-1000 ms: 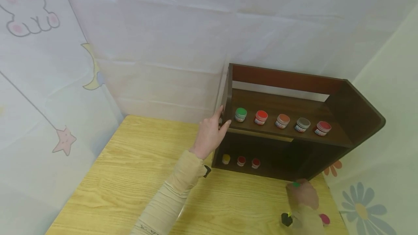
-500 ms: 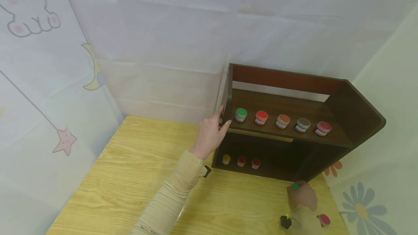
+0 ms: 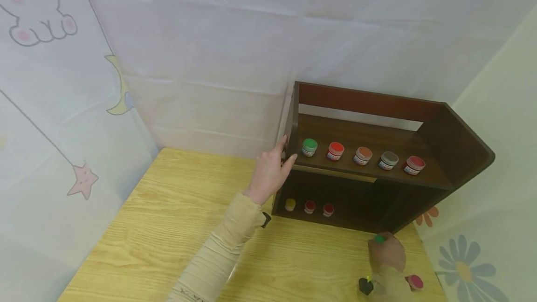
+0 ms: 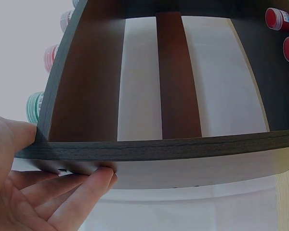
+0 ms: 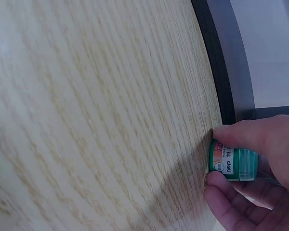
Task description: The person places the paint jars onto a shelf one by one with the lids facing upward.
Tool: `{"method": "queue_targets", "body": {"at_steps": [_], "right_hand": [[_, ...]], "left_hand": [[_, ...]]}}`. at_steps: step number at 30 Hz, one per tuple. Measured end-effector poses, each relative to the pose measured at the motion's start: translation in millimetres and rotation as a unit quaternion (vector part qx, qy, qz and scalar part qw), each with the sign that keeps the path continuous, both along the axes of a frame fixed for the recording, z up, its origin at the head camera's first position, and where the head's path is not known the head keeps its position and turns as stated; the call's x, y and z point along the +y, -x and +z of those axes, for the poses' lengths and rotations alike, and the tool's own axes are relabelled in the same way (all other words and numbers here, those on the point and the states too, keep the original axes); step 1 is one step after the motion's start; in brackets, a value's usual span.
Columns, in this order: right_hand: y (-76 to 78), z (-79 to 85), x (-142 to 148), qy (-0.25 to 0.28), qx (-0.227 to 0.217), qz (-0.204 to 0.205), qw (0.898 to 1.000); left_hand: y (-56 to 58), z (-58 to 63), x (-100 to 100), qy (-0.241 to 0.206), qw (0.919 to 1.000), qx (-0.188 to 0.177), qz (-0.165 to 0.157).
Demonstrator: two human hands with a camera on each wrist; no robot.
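Observation:
My left hand (image 3: 269,172) holds the left side panel of a dark brown two-tier shelf (image 3: 369,178). In the left wrist view its thumb lies at the panel's front edge and its fingers (image 4: 79,192) against the outer face. By the shelf's lower right front corner, my right hand (image 3: 390,251) pinches a small green paint jar (image 5: 232,161) between thumb and fingers. The jar stands on the wooden table (image 5: 111,106). On the upper tier is a row of jars: green (image 3: 309,147), bright red (image 3: 335,151), orange-brown (image 3: 362,155), grey (image 3: 388,160) and dark red (image 3: 414,165).
The lower tier carries a yellow jar (image 3: 290,204) and two dark red jars, one (image 3: 309,207) beside the other (image 3: 328,209), at its left. A magenta jar (image 3: 415,282) stands right of my right forearm. Printed sheets (image 3: 201,59) hang behind and beside the table.
My right hand, with the green paint jar, has shifted very slightly toward me. The left hand keeps its place on the shelf panel.

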State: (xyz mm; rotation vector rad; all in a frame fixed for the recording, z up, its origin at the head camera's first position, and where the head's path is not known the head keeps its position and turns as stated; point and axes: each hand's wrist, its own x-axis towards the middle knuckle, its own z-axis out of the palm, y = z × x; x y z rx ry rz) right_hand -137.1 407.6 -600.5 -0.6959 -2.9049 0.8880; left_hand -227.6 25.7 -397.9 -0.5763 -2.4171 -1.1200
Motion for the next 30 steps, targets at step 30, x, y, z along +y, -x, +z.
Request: {"method": "queue_targets", "body": {"at_steps": [30], "right_hand": [[-1.6,15.9,-18,0.026,0.152,-0.006,0.988]], "left_hand": [[0.4,0.4,1,-0.001,0.9999,-0.014,-0.002]]}}
